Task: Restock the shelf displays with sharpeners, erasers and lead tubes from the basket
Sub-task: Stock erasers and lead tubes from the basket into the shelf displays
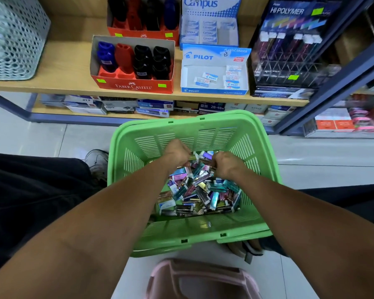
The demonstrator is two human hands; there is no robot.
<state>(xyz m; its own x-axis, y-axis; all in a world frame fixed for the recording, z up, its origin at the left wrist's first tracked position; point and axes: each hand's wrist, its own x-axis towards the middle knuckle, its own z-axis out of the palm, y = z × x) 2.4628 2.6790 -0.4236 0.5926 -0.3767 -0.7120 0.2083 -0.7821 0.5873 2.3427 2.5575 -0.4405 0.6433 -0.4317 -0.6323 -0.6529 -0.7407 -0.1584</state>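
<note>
A green basket (203, 130) is set on the floor directly in front of the shelf, presumably so that stock can be lifted straight up to the displays. It is filled with a loose heap of lead tubes (200, 188) and similar small packs; individual items cannot be told apart with certainty.

Both hands are lowered into the far end of the heap. The left hand (176, 153) is seen from the back, fingers curled downward among the packs; the right hand (225, 164) is likewise curled, knuckles up. Items appear to be gathered in each, but the fingertips are hidden — what exactly is held cannot be confirmed.

On the shelf above, the Faber-Castell sharpener box (132, 64) is noted with empty red slots at its front. The Pilot eraser box (214, 71) is largely bare, only a few erasers (232, 77) lying in it. The Hi-Polymer lead rack (289, 57) stands at the right, its lower clear compartments seemingly vacant — judged the likely destination for the tubes being sorted.

The task is assessed as at a picking stage, with all three displays not yet filled.
</note>
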